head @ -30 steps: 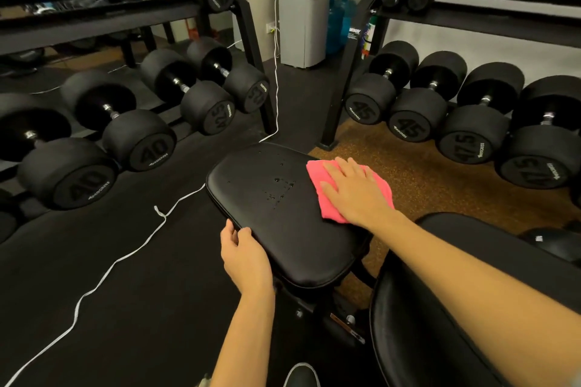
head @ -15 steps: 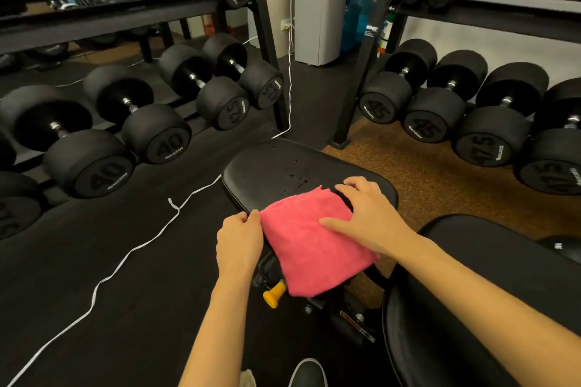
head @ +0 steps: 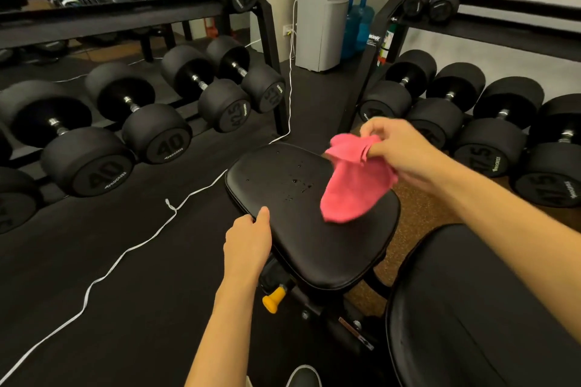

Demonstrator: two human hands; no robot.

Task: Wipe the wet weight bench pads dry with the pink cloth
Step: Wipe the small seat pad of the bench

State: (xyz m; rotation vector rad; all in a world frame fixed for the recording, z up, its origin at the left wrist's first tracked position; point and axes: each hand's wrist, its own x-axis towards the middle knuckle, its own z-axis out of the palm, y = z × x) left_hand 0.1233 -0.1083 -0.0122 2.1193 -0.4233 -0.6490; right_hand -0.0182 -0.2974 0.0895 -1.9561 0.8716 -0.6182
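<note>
Pink cloth [head: 352,188]: pinched at its top edge by the right hand [head: 399,148], hanging loose above the far right part of the seat pad; whether its lower corner touches the pad cannot be told.
Right hand: fingers closed on the bunched cloth edge, raised over the pad.
Left hand [head: 248,239]: fingers curled around the pad's near left rim, thumb on top, nothing else in it.
Seat pad [head: 301,245]: black, glossy, rounded; small water droplets [head: 297,185] scattered across its middle and far area.
Back pad [head: 471,308]: black, at lower right, just beside the seat pad.
Yellow knob [head: 273,300]: under the seat pad's near edge, on the bench frame.
Floor [head: 125,308]: black rubber to the left, brown speckled to the right; a white cord [head: 132,248] trails across it toward a wall socket.
Left rack [head: 94,19]: dumbbells marked 40, 42.5 and 20.
Right rack [head: 503,31]: more black dumbbells in 2 tiers.
Back wall: grey water dispenser [head: 320,9] with blue bottles [head: 358,25] beside it.
</note>
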